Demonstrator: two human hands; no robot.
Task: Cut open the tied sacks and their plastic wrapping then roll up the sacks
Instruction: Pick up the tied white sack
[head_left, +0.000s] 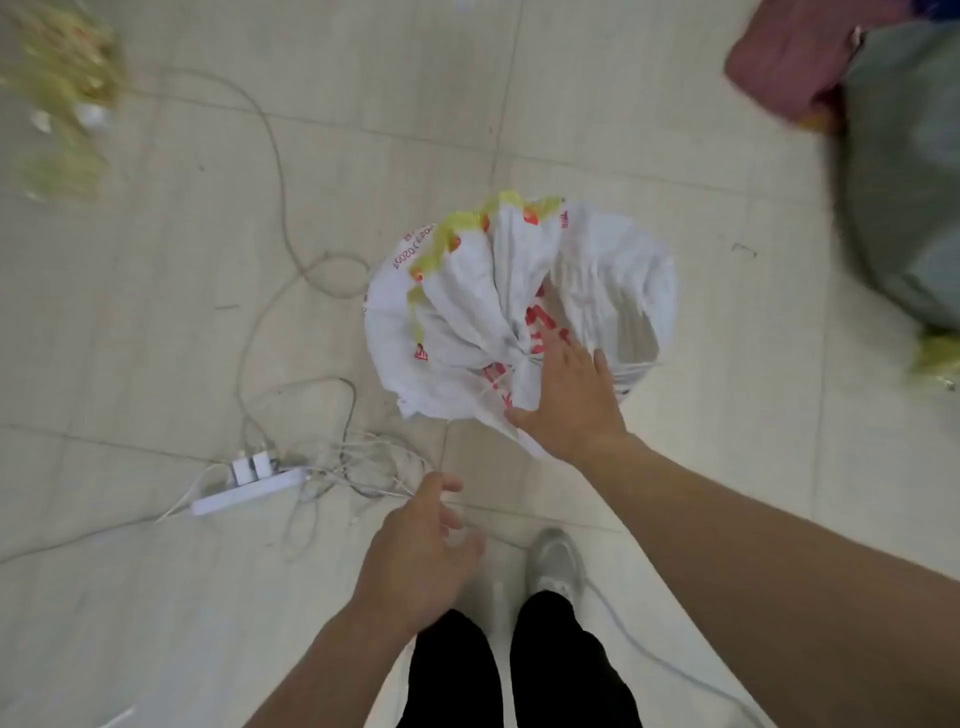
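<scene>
A white woven sack (467, 291) with red print and yellow patches stands on the tiled floor, its neck gathered and tied with white string (496, 382). My right hand (569, 400) rests flat on the tied neck, fingers spread, palm down. My left hand (421, 551) hovers lower, fingers loosely curled, and nothing shows in it. The sack's far right side is clear plastic wrapping (618, 291).
A white power strip (249, 488) with plugs and tangled cables lies on the floor at the left. A large grey bag (904, 171) and a pink bundle (789, 57) sit at the top right. Yellow-green material (62, 98) is blurred at the top left. My shoes (553, 561) stand below the sack.
</scene>
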